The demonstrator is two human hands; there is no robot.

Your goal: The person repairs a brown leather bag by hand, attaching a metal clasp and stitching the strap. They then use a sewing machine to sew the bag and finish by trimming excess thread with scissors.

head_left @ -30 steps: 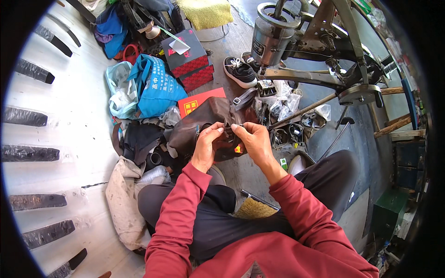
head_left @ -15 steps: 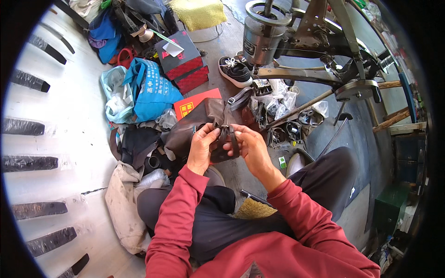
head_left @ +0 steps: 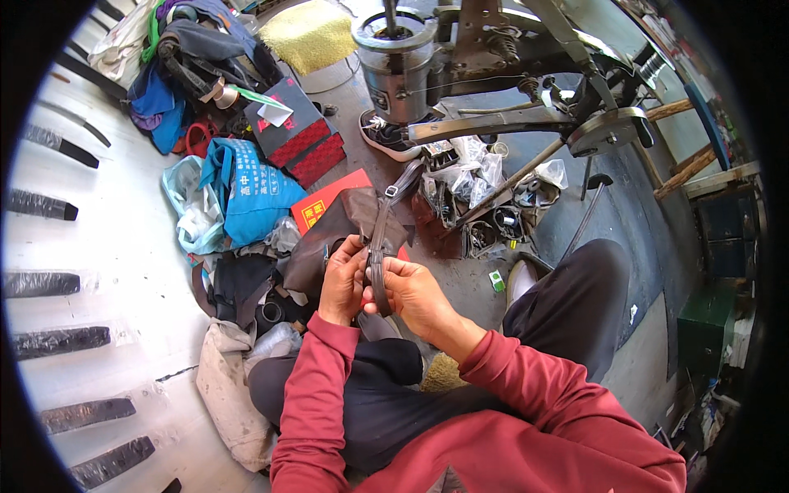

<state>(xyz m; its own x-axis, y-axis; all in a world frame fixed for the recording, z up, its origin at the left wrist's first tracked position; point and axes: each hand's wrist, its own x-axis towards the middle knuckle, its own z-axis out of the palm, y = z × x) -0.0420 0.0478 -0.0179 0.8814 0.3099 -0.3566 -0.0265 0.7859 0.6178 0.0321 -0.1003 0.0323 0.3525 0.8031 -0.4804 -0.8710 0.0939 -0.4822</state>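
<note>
In front of my knees, a dark brown leather-like bag (head_left: 316,248) lies slack, with a brown strap (head_left: 378,283) rising from it over my fingers. Up the strap sits a small silver buckle (head_left: 391,191). My left hand (head_left: 341,283) is closed, thumb and fingers pinching the strap at its left side. From the right, my right hand (head_left: 415,300) pinches the same strap, and a doubled end hangs below the fingers. The fingertips of both hands nearly meet, and the exact spot between them is partly hidden.
A hand-cranked sewing machine (head_left: 493,123) stands at the front right. Red-and-black boxes (head_left: 308,152), a blue bag (head_left: 255,193) and heaped cloth lie left. Several small parts in plastic bags (head_left: 477,177) sit below the machine. A white board (head_left: 140,246) carries dark strips.
The strap is turned more upright and stretched out, with its buckle further up. Both hands have shifted slightly left and down. My view has swung, so the surroundings sit further left.
</note>
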